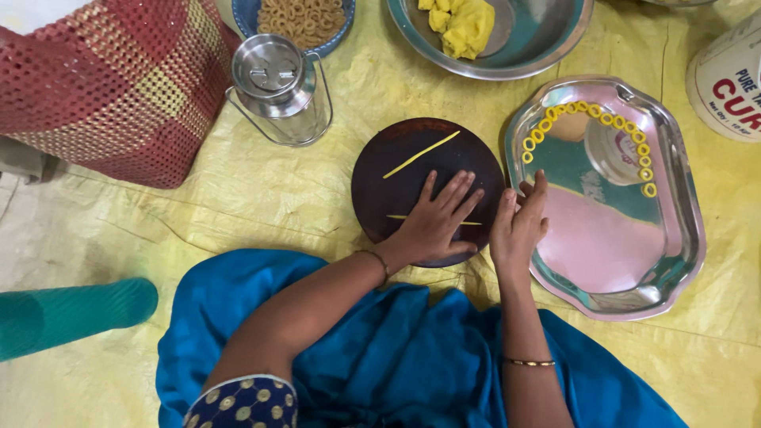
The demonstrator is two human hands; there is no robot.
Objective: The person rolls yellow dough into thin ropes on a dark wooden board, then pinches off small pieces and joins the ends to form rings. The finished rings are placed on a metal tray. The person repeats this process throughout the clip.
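Two hands worked at a round dark board point(412, 170) on the yellow sheet point(238, 198) — the left hand point(434, 222) lay flat, fingers spread, on a thin dough strip point(474, 223). The right hand point(517, 226) rested open, fingers together, at the rim of the steel tray point(626, 261); a second strip point(421, 154) lay apart.

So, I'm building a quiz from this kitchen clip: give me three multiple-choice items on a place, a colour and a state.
1. Where do the dough rings lie?
A. on the steel tray
B. on the round board
C. in the lidded can

2. What colour is the round board?
A. white
B. dark brown
C. green

3. How is the left hand?
A. clenched in a fist
B. lifted off the board
C. flat on a dough strand

Answers: 1 A, they curve along the steel tray rim; 2 B, dark brown wood; 3 C, fingers spread over the dough strand.
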